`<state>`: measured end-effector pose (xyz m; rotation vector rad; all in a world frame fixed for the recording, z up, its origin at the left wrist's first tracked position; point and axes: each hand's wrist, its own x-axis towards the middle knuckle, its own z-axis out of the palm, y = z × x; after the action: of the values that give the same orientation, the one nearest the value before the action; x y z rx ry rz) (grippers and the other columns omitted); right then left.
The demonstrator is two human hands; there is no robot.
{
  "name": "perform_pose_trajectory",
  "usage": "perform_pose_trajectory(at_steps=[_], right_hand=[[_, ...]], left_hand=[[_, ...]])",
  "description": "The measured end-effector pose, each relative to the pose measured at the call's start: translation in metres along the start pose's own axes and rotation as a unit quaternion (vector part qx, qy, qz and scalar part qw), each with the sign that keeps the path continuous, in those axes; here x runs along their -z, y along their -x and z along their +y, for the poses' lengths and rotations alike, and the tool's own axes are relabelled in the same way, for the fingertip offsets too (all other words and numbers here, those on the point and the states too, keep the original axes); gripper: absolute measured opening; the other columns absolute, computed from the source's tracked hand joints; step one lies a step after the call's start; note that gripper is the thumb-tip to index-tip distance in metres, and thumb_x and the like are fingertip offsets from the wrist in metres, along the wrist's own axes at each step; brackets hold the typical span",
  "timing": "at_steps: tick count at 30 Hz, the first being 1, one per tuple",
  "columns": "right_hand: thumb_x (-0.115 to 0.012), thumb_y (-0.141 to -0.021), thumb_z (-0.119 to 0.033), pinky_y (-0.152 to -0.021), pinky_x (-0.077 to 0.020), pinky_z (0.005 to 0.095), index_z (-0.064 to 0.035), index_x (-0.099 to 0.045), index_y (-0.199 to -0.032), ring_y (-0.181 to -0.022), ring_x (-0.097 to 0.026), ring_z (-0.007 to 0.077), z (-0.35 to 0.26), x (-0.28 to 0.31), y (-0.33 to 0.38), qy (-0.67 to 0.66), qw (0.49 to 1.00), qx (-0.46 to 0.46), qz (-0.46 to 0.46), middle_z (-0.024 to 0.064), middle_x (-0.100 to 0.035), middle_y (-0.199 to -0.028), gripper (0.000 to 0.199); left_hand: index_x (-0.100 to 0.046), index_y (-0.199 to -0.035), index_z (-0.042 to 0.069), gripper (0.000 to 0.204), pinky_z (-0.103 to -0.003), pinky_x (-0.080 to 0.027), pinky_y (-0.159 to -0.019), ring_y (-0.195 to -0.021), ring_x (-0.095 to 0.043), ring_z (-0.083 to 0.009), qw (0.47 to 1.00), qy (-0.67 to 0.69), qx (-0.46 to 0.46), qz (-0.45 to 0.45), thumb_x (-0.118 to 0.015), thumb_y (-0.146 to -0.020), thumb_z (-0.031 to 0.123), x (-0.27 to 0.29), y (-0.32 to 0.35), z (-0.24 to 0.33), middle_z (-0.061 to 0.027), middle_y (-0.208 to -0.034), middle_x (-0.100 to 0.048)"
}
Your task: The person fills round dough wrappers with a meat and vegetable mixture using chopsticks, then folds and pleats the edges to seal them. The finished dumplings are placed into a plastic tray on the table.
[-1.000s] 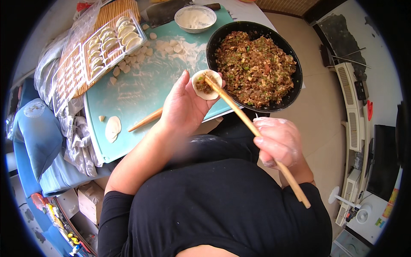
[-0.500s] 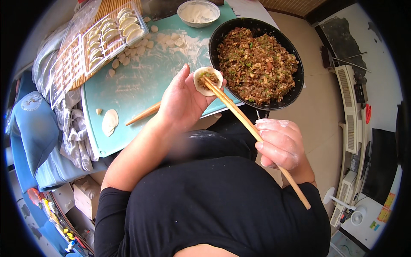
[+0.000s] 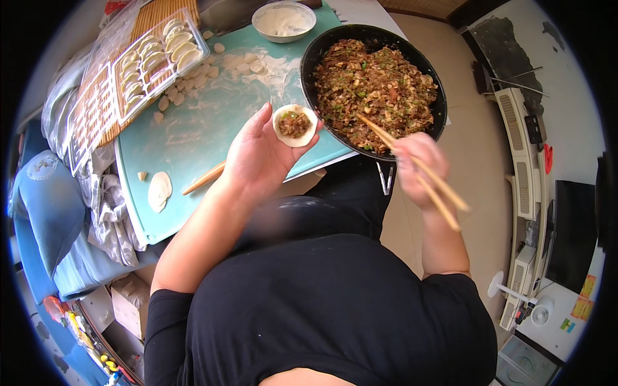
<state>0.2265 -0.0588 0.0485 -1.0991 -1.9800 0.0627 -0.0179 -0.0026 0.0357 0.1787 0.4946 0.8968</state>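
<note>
A round dumpling wrapper [image 3: 278, 132] rests on the fingers of my left hand [image 3: 254, 154], palm up, with a mound of brown and green filling [image 3: 294, 125] in its middle. My right hand [image 3: 420, 168], a little blurred, is closed around a pair of chopsticks [image 3: 444, 201]. Their tips lie over the meat and vegetable filling [image 3: 380, 90] in a black pan [image 3: 308, 83] at the right of the mat. Beneath my left forearm, partly hidden, is a wooden rolling pin [image 3: 205, 178]. Two or so flat wrappers [image 3: 159, 192] overlap near the mat's left edge.
Clear plastic trays with shaped dumplings [image 3: 152, 61] stand at the back left. Small dough pieces [image 3: 248, 66] and loose flour lie on the teal mat [image 3: 193, 143]. A bowl of flour [image 3: 283, 22] sits at the far edge, and a small dough lump [image 3: 142, 175] on the left.
My right hand has carried the chopsticks from the wrapper across to the pan. Filling stays on the wrapper in my left hand, which has shifted slightly left. The whole view has shifted a little.
</note>
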Motion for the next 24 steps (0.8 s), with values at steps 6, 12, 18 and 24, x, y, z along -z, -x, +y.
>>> perform_pose_trajectory(at_steps=[6,12,18,24], right_hand=[[-0.067,-0.07,-0.005,-0.052,-0.0441,0.0348,-0.0028,-0.058,-0.082,-0.059,-0.053,0.0269,-0.001,-0.024,0.005,0.051,0.987,0.048,-0.144,0.0092,-0.051,-0.069,0.016],[-0.058,-0.077,-0.005,-0.062,-0.0458,0.0363,-0.004,-0.06,-0.082,-0.069,-0.054,0.028,-0.005,-0.029,0.006,0.05,0.97,0.025,-0.236,0.0104,-0.051,-0.075,0.006],[-0.061,-0.071,0.0,-0.069,-0.0479,0.0357,-0.0043,-0.061,-0.086,-0.079,-0.058,0.0277,-0.023,-0.001,-0.024,-0.014,0.976,0.019,-0.217,0.0094,-0.058,-0.088,0.016],[-0.067,-0.066,-0.013,-0.068,-0.0473,0.0335,-0.0113,-0.064,-0.09,-0.084,-0.055,0.023,-0.059,-0.029,-0.046,0.006,0.98,0.164,-0.117,0.0034,-0.054,-0.092,0.024]], left_hand=[[-0.038,-0.121,-0.008,0.05,-0.042,-0.042,-0.095,-0.118,-0.044,-0.0356,1.0,-0.026,0.002,-0.007,-0.028,-0.096,0.034,0.004,0.002,-0.001,-0.0238,-0.123,-0.046],[-0.038,-0.122,-0.008,0.05,-0.044,-0.04,-0.097,-0.119,-0.044,-0.0348,1.0,-0.01,-0.008,-0.014,-0.03,-0.095,0.034,0.004,0.012,0.004,-0.0248,-0.125,-0.045],[-0.038,-0.123,-0.008,0.052,-0.046,-0.038,-0.098,-0.117,-0.045,-0.0348,0.999,0.001,0.015,-0.051,-0.029,-0.095,0.035,0.0,0.024,0.007,-0.025,-0.126,-0.044],[-0.042,-0.122,-0.005,0.048,-0.042,-0.039,-0.098,-0.113,-0.05,-0.0294,0.995,-0.01,0.051,-0.088,-0.031,-0.095,0.033,-0.008,0.035,0.004,-0.0199,-0.122,-0.05]])
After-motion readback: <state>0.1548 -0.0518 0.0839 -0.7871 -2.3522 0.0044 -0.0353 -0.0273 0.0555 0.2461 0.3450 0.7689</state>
